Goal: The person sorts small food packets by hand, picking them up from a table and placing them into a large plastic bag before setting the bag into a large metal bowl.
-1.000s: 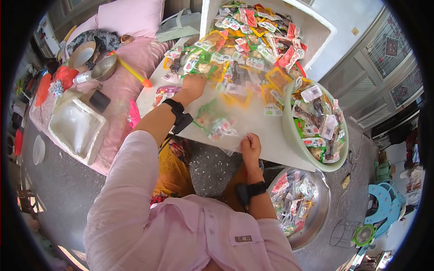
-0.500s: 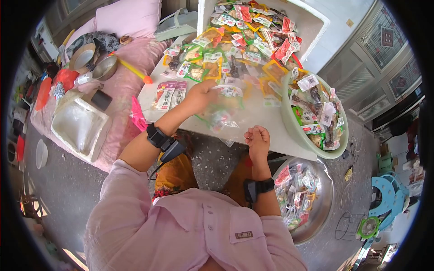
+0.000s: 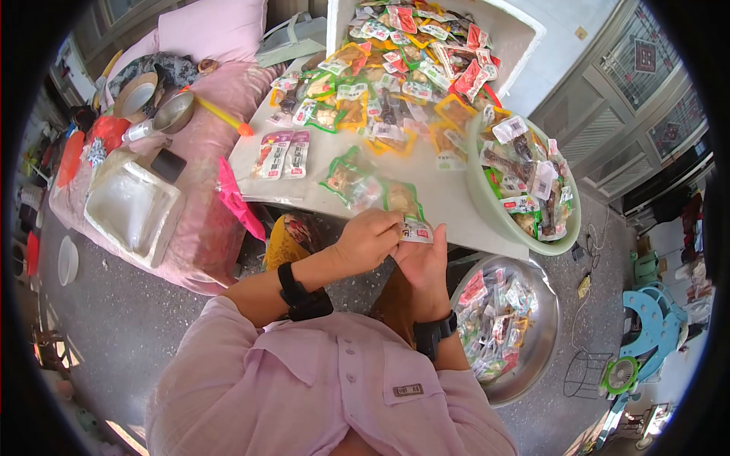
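My left hand [image 3: 371,240] is closed, pinching the labelled end of a green-edged food packet [image 3: 403,199] over the table's front edge. On the other side of that end is my right hand [image 3: 423,262], palm up with the thumb raised; its fingertips are partly hidden behind the white label. Just left of it, a second green-edged packet [image 3: 351,181] lies on the white table [image 3: 304,194]. Two purple-topped packets [image 3: 283,156] rest side by side farther left.
A foam box [image 3: 525,53] spills many packets across the table's back. A pale green basin [image 3: 563,245] full of packets stands at the right edge. Below it, a metal basin [image 3: 544,334] holds more packets. Left is a pink-covered bed [image 3: 217,152] with a foam tray [image 3: 133,209].
My left hand has come toward me and right, now gripping a packet's end. My right hand, earlier curled and apart, has turned palm up against it. The other green-edged packet lies on the table.
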{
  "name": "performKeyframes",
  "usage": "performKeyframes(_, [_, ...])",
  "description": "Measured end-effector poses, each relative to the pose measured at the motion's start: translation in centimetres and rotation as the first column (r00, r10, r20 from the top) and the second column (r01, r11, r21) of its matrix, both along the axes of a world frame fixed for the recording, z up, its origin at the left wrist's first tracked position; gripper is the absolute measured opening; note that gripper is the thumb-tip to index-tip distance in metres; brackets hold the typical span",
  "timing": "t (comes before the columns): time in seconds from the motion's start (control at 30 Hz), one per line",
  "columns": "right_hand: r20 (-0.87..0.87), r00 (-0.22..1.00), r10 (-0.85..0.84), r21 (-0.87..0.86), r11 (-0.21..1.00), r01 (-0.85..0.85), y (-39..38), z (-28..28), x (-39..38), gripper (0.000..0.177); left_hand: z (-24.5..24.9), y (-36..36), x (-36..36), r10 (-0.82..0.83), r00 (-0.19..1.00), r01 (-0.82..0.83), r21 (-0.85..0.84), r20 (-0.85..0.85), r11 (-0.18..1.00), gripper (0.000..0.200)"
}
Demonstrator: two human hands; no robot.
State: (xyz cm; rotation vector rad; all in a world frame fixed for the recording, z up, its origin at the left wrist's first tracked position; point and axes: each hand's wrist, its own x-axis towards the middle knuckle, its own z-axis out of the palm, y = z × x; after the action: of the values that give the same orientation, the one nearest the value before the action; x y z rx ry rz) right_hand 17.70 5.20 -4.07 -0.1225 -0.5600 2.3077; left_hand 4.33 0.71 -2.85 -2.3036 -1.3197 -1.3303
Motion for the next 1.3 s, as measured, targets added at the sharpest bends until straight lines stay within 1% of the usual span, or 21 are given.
performKeyframes(0.1, [0.023, 0.994, -0.104, 0.015, 0.995, 0.103, 0.1, -1.0, 1.0, 0.043, -1.5, 0.1, 0.9, 0.001, 0.996, 0.002, 0.026, -0.094, 1.000, 0.021])
performKeyframes(0.13, [0.116, 0.976, -0.184, 0.032, 0.983, 0.181, 0.0, -1.5, 1.4, 0.040, -1.9, 0.0, 1.3, -0.034, 0.996, 0.032, -0.023, -0.081, 0.999, 0.022])
performKeyframes(0.2, [0.290, 0.897, -0.335, 0.091, 0.942, 0.323, 0.1, -2.3, 2.1, 0.034, -2.4, -0.1, 2.2, -0.098, 0.994, 0.092, -0.117, -0.049, 0.989, 0.024])
performKeyframes(0.3, [0.351, 0.810, -0.469, 0.009, 0.867, 0.497, 1.4, -3.5, 3.9, 0.030, -3.8, 0.4, 2.5, 0.033, 0.999, -0.017, -0.346, 0.041, 0.938, 0.028])
performKeyframes(0.33, [0.386, 0.763, -0.519, 0.064, 0.840, 0.539, 1.6, -3.2, 5.2, 0.027, -3.9, 0.8, 2.3, 0.127, 0.992, -0.128, -0.287, -0.020, 0.949, 0.029])
performKeyframes(0.4, [0.404, 0.731, -0.550, 0.073, 0.816, 0.573, 2.1, -3.5, 5.8, 0.027, -3.6, 2.9, 1.1, 0.329, 0.938, -0.342, -0.131, -0.112, 0.930, 0.031])
performKeyframes(0.43, [0.412, 0.716, -0.564, 0.080, 0.805, 0.588, 2.3, -3.9, 6.0, 0.027, -3.9, 3.3, 1.0, 0.357, 0.921, -0.381, -0.167, -0.154, 0.909, 0.031])
performKeyframes(0.5, [0.430, 0.748, -0.506, 0.090, 0.848, 0.522, 2.6, -4.7, 6.4, 0.029, -4.7, 3.9, 0.7, 0.409, 0.881, -0.461, -0.230, -0.239, 0.857, 0.029])
performKeyframes(0.6, [0.431, 0.801, -0.416, 0.073, 0.900, 0.429, 2.4, -5.1, 6.3, 0.030, -5.6, 4.2, 0.3, 0.356, 0.891, -0.446, -0.399, -0.281, 0.801, 0.018])
performKeyframes(0.7, [0.435, 0.823, -0.365, 0.062, 0.924, 0.377, 2.2, -4.8, 5.7, 0.032, -6.0, 4.5, 0.1, 0.390, 0.908, -0.409, -0.509, -0.151, 0.757, 0.009])
performKeyframes(0.8, [0.461, 0.823, -0.331, 0.051, 0.936, 0.348, 2.1, -4.6, 4.9, 0.033, -6.1, 4.6, -0.3, 0.418, 0.908, -0.354, -0.506, 0.016, 0.787, 0.007])
performKeyframes(0.9, [0.476, 0.837, -0.271, 0.035, 0.956, 0.290, 2.0, -4.7, 3.8, 0.030, -5.6, 4.6, -0.6, 0.405, 0.910, -0.318, -0.482, 0.086, 0.817, 0.006])
performKeyframes(1.0, [0.505, 0.839, -0.205, 0.040, 0.976, 0.214, 2.2, -4.9, 3.0, 0.031, -4.2, 3.9, -0.1, 0.370, 0.928, -0.322, -0.412, 0.040, 0.853, 0.006])
performKeyframes(1.1, [0.509, 0.851, -0.128, 0.039, 0.991, 0.126, 3.9, -5.8, 2.6, 0.032, -3.7, 3.7, -0.4, 0.338, 0.939, -0.341, -0.338, -0.072, 0.877, 0.007])
performKeyframes(1.2, [0.519, 0.849, -0.100, 0.027, 0.995, 0.101, 4.7, -4.6, 2.0, 0.033, -3.3, 3.3, -0.3, 0.357, 0.934, -0.346, -0.294, -0.020, 0.891, 0.009])
performKeyframes(1.3, [0.467, 0.884, -0.025, 0.033, 0.999, 0.011, 5.7, -5.0, 1.6, 0.034, -2.9, 3.2, -0.5, 0.349, 0.937, -0.335, -0.311, -0.013, 0.889, 0.011])
